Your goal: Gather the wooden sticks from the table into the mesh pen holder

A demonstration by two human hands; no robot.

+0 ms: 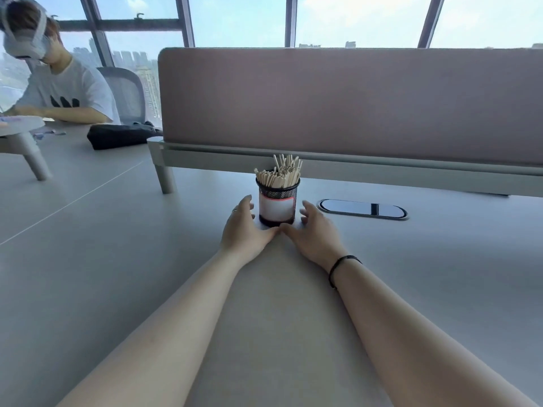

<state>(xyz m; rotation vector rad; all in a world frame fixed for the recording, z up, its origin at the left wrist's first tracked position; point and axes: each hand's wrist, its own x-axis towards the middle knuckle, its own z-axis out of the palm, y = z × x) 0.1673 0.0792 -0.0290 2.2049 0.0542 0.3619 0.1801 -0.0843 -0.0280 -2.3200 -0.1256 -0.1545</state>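
Mesh pen holder [277, 202] is standing upright on the grey counter [117, 274], packed with wooden sticks [279, 174] poking out the top, some leaning right. White label with a red border is facing the camera. Left hand [244, 230] is sitting just left of the holder, right hand [313, 232] just right of it, both cupping around the base with fingers loosely spread, not clamped on it. Thumb tips are meeting in front of the holder's base; fingers look a hair off the mesh, though contact is hard to tell from this angle. Black band [340, 268] is circling the right wrist.

Behind the holder, a padded divider panel [352, 104] on a pale frame is closing off the far side. Oval cable port [363, 209] is lying in the counter to the right of the right hand. Far left, another person [58, 83] in a white shirt is leaning over the counter, a black bag [120, 136] beside them, mesh chair [126, 92] behind.
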